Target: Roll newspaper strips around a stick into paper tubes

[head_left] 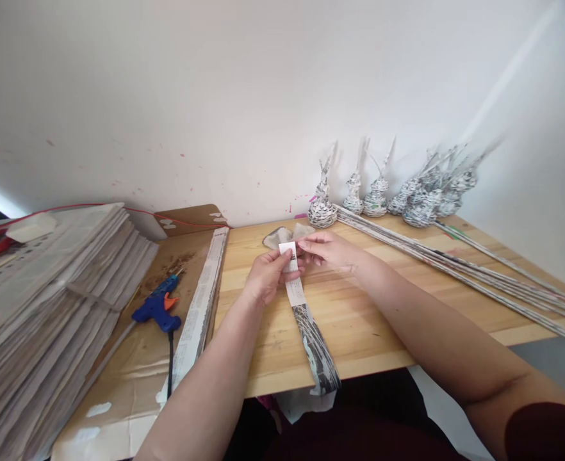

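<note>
A long, narrow newspaper strip (pixel 311 342) runs from my hands over the wooden table to its front edge. Its upper part is white with print, the lower part dark and pictured. My left hand (pixel 270 272) is closed around the upper end, thumb on top and fingers behind. My right hand (pixel 333 251) is at the strip's top right edge, its bent fingertips pinched there; some fingers hide behind others. Just beyond my hands lies a crumpled greyish cloth (pixel 277 237).
Several woven paper figures (pixel 321 208) stand along the wall, with rolled paper sticks (pixel 431 256) at right. On the left are a blue glue gun (pixel 155 312) on cardboard (pixel 119 378), a pile of newspaper strips (pixel 205 288) and a tall newspaper stack (pixel 61 301).
</note>
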`<action>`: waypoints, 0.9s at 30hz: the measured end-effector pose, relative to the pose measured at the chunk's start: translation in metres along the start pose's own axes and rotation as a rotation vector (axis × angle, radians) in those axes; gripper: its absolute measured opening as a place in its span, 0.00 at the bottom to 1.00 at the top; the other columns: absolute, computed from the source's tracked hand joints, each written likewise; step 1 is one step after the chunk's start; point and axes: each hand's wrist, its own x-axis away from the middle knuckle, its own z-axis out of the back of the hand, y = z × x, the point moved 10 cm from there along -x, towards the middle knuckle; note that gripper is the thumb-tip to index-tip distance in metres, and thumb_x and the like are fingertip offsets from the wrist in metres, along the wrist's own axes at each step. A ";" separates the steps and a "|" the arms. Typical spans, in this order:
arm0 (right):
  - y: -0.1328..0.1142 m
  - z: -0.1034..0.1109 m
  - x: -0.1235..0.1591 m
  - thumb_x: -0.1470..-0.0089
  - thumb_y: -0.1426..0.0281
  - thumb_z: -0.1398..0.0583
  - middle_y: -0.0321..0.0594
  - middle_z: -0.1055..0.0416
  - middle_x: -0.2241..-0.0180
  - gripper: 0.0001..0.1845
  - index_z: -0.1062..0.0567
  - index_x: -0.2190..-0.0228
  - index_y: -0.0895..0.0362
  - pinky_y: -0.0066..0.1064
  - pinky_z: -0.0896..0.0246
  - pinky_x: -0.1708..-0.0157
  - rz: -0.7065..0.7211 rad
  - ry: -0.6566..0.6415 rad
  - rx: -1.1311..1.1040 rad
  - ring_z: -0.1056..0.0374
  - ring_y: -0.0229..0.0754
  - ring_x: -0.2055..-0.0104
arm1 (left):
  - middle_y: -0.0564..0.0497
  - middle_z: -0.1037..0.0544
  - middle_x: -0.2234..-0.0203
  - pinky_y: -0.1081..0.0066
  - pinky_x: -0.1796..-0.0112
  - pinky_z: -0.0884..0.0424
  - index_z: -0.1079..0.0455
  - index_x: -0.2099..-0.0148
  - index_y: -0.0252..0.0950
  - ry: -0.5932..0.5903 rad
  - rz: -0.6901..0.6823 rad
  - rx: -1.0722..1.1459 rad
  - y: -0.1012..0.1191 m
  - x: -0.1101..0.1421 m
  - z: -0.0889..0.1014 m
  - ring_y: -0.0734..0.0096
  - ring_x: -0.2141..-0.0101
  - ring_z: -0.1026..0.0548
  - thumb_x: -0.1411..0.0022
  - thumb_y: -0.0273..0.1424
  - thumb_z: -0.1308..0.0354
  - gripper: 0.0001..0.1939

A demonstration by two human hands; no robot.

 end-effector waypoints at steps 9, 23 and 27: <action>0.003 0.003 -0.003 0.57 0.58 0.33 0.37 0.30 0.77 0.21 0.19 0.64 0.61 0.23 0.51 0.83 -0.008 0.082 -0.076 0.40 0.31 0.77 | 0.44 0.20 0.72 0.74 0.73 0.24 0.25 0.59 0.29 -0.008 -0.045 -0.112 -0.001 -0.002 0.000 0.71 0.75 0.22 0.43 0.35 0.37 0.14; 0.001 -0.001 -0.003 0.56 0.59 0.33 0.37 0.30 0.78 0.22 0.19 0.62 0.62 0.24 0.52 0.81 0.008 0.033 -0.049 0.43 0.31 0.78 | 0.46 0.21 0.76 0.76 0.78 0.26 0.26 0.62 0.29 0.065 -0.065 -0.167 0.002 -0.001 0.004 0.72 0.79 0.24 0.43 0.35 0.37 0.12; 0.002 -0.002 -0.003 0.54 0.60 0.33 0.36 0.31 0.78 0.21 0.19 0.61 0.61 0.24 0.52 0.81 0.027 0.018 -0.050 0.44 0.30 0.78 | 0.47 0.22 0.77 0.76 0.79 0.27 0.26 0.62 0.29 0.061 -0.075 -0.187 0.002 -0.001 0.004 0.73 0.80 0.24 0.44 0.36 0.37 0.13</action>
